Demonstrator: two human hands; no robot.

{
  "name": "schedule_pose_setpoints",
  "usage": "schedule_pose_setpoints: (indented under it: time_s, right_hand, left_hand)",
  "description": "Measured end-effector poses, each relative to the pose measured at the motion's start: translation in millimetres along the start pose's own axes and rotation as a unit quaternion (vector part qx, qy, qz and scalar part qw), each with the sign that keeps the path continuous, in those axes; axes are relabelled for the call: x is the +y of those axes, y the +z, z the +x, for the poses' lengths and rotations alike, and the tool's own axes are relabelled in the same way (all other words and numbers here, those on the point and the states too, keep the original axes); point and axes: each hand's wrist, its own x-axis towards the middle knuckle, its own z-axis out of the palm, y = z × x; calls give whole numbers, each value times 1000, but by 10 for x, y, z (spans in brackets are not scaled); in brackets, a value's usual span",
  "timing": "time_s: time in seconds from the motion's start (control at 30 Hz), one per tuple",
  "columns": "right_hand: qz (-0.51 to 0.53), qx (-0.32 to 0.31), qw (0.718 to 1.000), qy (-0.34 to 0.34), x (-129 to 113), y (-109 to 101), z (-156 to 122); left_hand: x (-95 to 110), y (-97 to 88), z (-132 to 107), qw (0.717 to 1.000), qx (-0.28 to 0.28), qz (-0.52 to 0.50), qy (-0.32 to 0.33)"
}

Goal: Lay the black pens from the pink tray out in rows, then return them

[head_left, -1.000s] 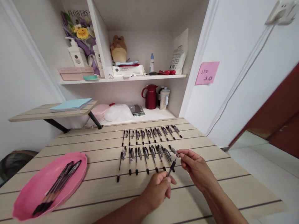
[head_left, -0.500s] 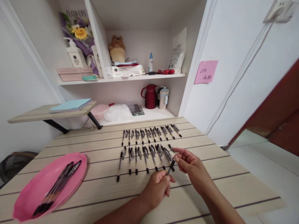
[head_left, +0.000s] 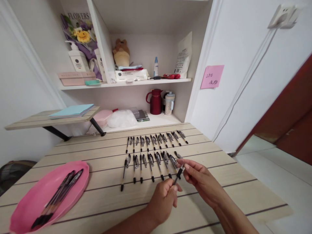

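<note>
Head view, left hand holding pen, right table edge well apart

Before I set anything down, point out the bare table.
Bare: the strip between the pink tray and the pens; also the table right of the right hand. Crowded: the middle, where pens and caps lie in two rows, the left hand close by.
</note>
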Motion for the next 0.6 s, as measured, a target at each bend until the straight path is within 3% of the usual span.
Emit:
schedule_pose_setpoints:
  time_s: [0.27,0.47,0.6]
  right_hand:
    - [12,17,1000,-3,117,4,45]
    - [17,-18,1000,-1,61,7,35]
    - [13,2,1000,-11,69,11,47]
  left_hand:
    - [-20,-2,2,999,-13,-40,-17]
    - [-27,-21,10,998,-28,-58,-15]
    - [-31,-28,8,998,-30,-57,-15]
